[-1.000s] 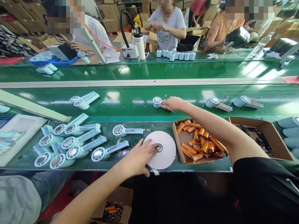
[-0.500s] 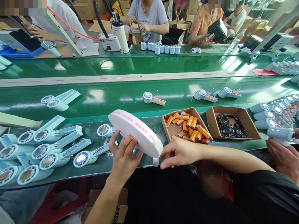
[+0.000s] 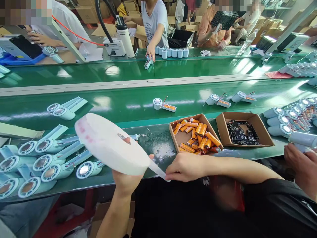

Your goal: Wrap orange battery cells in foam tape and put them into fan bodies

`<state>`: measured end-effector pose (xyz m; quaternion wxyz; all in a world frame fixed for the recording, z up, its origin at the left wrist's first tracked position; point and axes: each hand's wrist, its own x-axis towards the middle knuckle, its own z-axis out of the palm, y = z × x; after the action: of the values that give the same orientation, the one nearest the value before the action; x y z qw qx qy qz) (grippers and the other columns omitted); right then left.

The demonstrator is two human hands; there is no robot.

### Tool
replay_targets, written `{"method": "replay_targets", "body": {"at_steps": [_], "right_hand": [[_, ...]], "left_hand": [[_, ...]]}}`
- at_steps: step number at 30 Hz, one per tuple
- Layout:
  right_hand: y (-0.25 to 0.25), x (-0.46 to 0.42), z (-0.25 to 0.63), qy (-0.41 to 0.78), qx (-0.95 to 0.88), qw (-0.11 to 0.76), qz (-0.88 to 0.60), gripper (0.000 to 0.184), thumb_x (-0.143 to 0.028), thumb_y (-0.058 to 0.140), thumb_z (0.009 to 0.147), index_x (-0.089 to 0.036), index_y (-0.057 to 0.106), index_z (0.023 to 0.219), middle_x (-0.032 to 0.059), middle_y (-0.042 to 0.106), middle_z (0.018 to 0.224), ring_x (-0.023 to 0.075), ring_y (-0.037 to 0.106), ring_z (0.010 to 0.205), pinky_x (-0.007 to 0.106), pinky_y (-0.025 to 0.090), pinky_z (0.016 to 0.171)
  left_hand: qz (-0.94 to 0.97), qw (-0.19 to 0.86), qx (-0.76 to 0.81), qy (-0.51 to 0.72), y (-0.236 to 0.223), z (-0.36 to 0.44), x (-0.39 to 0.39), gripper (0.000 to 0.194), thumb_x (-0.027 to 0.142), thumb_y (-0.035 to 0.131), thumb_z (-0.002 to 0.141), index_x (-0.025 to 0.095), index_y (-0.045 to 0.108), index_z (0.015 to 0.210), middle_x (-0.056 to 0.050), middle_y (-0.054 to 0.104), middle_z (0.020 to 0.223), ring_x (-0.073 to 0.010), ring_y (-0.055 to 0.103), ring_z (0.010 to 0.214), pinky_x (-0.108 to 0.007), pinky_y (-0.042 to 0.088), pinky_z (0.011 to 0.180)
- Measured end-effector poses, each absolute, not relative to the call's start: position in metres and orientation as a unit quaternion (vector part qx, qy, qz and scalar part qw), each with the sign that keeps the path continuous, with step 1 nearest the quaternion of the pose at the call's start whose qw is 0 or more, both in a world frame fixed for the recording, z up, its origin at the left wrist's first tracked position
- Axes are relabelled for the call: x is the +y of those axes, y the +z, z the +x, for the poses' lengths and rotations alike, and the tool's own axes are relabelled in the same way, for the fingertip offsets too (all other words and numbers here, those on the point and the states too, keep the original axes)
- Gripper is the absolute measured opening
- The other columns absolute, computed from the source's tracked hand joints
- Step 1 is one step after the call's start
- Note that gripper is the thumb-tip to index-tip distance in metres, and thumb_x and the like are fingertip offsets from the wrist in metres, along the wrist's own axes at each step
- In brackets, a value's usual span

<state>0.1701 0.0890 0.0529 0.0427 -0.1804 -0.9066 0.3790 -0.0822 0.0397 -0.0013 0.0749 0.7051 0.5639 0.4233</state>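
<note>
Left hand (image 3: 127,183) grips flat white tape roll (image 3: 111,145); right hand (image 3: 184,168) pinches its strip (image 3: 158,171).

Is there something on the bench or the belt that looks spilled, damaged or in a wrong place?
Nothing stands out. The orange cells lie loose but inside their cardboard box. The left hand holds the white tape roll tilted, and the right hand pulls its free end.

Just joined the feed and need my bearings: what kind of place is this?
Most likely a factory assembly line for small handheld fans. Green conveyor belts carry half-built fan units, a cardboard box of orange batteries sits by the right hand, and the left hand holds a tape roll.
</note>
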Motion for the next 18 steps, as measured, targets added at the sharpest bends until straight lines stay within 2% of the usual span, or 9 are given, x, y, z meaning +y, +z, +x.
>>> {"method": "replay_targets", "body": {"at_steps": [4,6,9,12,15,18], "right_hand": [[0.046,0.114,0.184,0.163,-0.945,0.030,-0.280,0.035,-0.043,0.047,0.109,-0.023,0.077,0.109,0.0050,0.080,0.085,0.0187,0.072,0.075,0.025,0.042,0.060],[0.044,0.139,0.193,0.075,-0.925,-0.008,-0.372,0.036,-0.040,0.044,0.110,-0.021,0.074,0.116,0.0097,0.080,0.091,0.0237,0.075,0.085,0.028,0.047,0.068],[0.035,0.168,0.200,0.003,-0.898,-0.103,-0.429,0.033,-0.022,0.044,0.106,-0.017,0.068,0.129,0.0167,0.079,0.100,0.0305,0.076,0.092,0.039,0.053,0.080],[0.028,0.174,0.204,-0.001,-0.902,-0.129,-0.412,0.038,-0.014,0.045,0.103,-0.017,0.065,0.134,0.0174,0.079,0.108,0.0314,0.076,0.096,0.042,0.054,0.083],[0.036,0.165,0.213,0.031,-0.899,-0.035,-0.436,0.033,-0.022,0.047,0.104,-0.022,0.070,0.128,0.0124,0.079,0.104,0.0273,0.075,0.092,0.038,0.054,0.082],[0.053,0.153,0.227,0.166,-0.861,0.166,-0.452,0.035,-0.033,0.052,0.102,-0.024,0.065,0.133,0.0078,0.078,0.100,0.0211,0.072,0.085,0.034,0.055,0.079]], "left_hand": [[0.653,0.085,0.565,0.497,0.005,-0.082,0.037,0.085,0.033,0.082,0.087,0.027,0.038,0.159,-0.015,0.062,0.142,-0.0308,0.071,0.117,-0.054,0.060,0.107],[0.646,0.111,0.575,0.489,0.000,-0.080,0.038,0.083,0.034,0.082,0.086,0.028,0.039,0.157,-0.015,0.060,0.142,-0.0300,0.070,0.120,-0.051,0.061,0.105],[0.659,0.154,0.580,0.454,-0.014,-0.075,0.042,0.085,0.030,0.082,0.085,0.032,0.037,0.157,-0.015,0.050,0.149,-0.0330,0.057,0.139,-0.046,0.063,0.101],[0.710,0.135,0.565,0.398,-0.025,-0.074,0.049,0.088,0.018,0.080,0.083,0.036,0.035,0.156,-0.014,0.047,0.151,-0.0358,0.039,0.153,-0.051,0.060,0.106],[0.755,0.058,0.550,0.352,-0.027,-0.081,0.056,0.085,0.011,0.076,0.084,0.034,0.035,0.155,-0.014,0.056,0.144,-0.0388,0.035,0.153,-0.063,0.049,0.115],[0.784,-0.004,0.531,0.320,-0.025,-0.089,0.058,0.085,0.007,0.073,0.083,0.030,0.036,0.156,-0.015,0.062,0.140,-0.0425,0.036,0.151,-0.068,0.042,0.118]]}}
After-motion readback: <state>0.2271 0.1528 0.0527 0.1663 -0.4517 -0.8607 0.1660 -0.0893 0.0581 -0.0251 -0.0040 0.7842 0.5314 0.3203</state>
